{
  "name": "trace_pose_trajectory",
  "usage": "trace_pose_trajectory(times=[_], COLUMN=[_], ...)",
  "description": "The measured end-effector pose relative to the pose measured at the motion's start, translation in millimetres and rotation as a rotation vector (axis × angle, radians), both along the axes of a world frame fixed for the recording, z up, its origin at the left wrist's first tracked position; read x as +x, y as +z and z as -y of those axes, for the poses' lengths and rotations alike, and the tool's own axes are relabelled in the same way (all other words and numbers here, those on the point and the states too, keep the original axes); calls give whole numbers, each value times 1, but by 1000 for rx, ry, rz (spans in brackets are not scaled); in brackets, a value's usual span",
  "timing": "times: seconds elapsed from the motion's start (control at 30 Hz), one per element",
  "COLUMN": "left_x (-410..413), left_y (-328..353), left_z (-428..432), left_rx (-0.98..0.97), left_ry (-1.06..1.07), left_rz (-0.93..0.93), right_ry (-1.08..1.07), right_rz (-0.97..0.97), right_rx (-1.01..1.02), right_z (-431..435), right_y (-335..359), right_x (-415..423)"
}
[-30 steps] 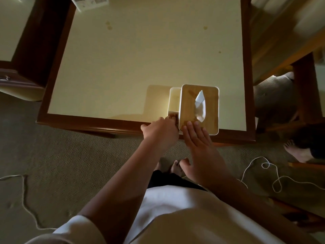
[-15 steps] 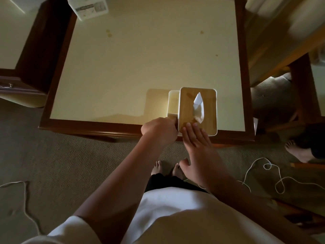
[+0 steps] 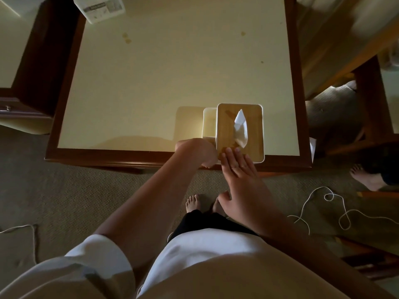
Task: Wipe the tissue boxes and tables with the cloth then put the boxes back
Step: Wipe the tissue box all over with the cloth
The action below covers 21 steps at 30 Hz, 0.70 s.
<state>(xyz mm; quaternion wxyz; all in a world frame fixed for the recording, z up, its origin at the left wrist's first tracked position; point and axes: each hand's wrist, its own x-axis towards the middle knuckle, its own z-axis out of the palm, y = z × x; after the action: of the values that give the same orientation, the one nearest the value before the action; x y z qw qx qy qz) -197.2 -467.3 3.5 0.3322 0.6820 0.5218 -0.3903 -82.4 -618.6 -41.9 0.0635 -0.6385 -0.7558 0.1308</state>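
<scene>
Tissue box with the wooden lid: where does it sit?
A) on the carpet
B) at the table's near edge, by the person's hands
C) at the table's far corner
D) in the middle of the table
B: the tissue box stands at the near edge of the table, and the right hand rests straight fingers on its lid.

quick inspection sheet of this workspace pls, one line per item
surface: table, cream top, dark wood rim, small brownish spots
job's things: tissue box, wooden lid, tissue sticking up, near the front edge; cloth not clearly seen
clutter: white printed packet at the far left corner
grippers: left hand curled against the box's left side, contents hidden; right hand flat, fingertips on the lid
cables: white cord looped on carpet at right; second cord at left
surroundings: carpet, another person's bare foot, wooden furniture at right
</scene>
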Motion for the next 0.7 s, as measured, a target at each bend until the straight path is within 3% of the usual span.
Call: trace_pose_trajectory(times=[0.23, 0.33, 0.47, 0.53, 0.63, 0.7], left_x=[-32, -46, -46, -46, -49, -52], left_y=[-10, -8, 1, 4, -1, -13], left_z=[46, 57, 57, 55, 54, 54], left_rx=[589, 746, 614, 527, 579, 687], left_ry=[142, 293, 710, 812, 774, 568], left_rz=[329, 523, 772, 823, 878, 812], right_ry=[1, 1, 12, 14, 14, 11], right_rz=[8, -4, 2, -5, -10, -16], right_rx=[48, 62, 70, 71, 68, 65], right_z=[1, 1, 2, 2, 1, 1], right_y=[-3, -4, -4, -4, -5, -7], right_x=[-1, -1, 0, 1, 0, 1])
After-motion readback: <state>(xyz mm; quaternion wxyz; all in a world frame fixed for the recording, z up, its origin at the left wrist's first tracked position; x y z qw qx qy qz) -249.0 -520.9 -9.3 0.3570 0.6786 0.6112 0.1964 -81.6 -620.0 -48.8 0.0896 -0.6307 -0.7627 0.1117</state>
